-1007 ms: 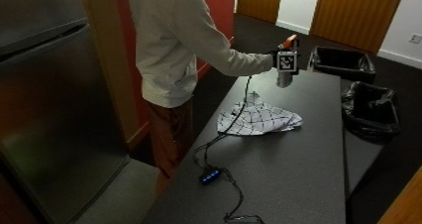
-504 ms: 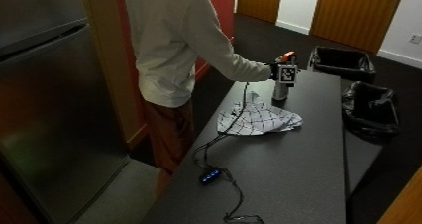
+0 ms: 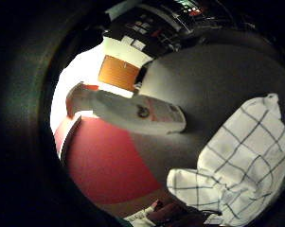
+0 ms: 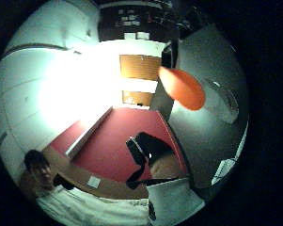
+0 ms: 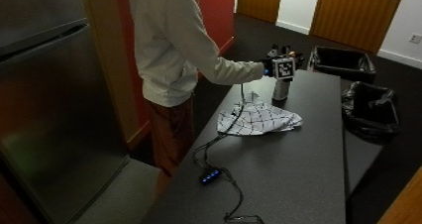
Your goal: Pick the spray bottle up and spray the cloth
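Observation:
A white spray bottle [image 5: 282,88] with an orange head [image 3: 78,98] stands upright on the dark grey table [image 5: 296,174], just beyond the cloth. The cloth [image 5: 260,119] is white with a dark check and lies crumpled near the table's left edge. My gloved right hand [image 5: 276,66] hovers at the bottle's top and hides its head in the outside view. Both palm views show the bottle [image 3: 142,112] a short way off from the palm, with no fingers around it. The cloth [image 3: 236,165] lies beside its base.
Two black lined bins [image 5: 340,63] [image 5: 370,107] stand past the table's far and right sides. A cable runs across the table to a small blue-lit box [image 5: 211,176]. A steel fridge [image 5: 46,110] stands at the left.
The bottle was held up above the cloth a second ago. It has come down and now stands on the table, and the hand no longer holds it.

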Demonstrator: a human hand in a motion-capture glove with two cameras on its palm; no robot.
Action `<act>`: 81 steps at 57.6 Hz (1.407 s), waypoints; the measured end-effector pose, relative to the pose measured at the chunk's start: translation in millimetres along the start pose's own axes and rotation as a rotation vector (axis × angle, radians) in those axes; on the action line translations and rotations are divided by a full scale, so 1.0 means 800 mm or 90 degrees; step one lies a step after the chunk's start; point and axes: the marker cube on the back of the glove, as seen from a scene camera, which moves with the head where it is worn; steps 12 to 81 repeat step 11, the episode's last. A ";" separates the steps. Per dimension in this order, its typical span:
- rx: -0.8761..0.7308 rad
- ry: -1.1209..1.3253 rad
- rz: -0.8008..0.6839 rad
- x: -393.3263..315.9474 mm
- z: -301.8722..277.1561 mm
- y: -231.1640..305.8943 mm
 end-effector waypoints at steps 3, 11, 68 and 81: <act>-0.036 -0.011 -0.022 -0.022 -0.032 0.028; -0.012 -0.017 -0.049 -0.048 -0.095 0.084; -0.012 -0.017 -0.049 -0.048 -0.095 0.084; -0.012 -0.017 -0.049 -0.048 -0.095 0.084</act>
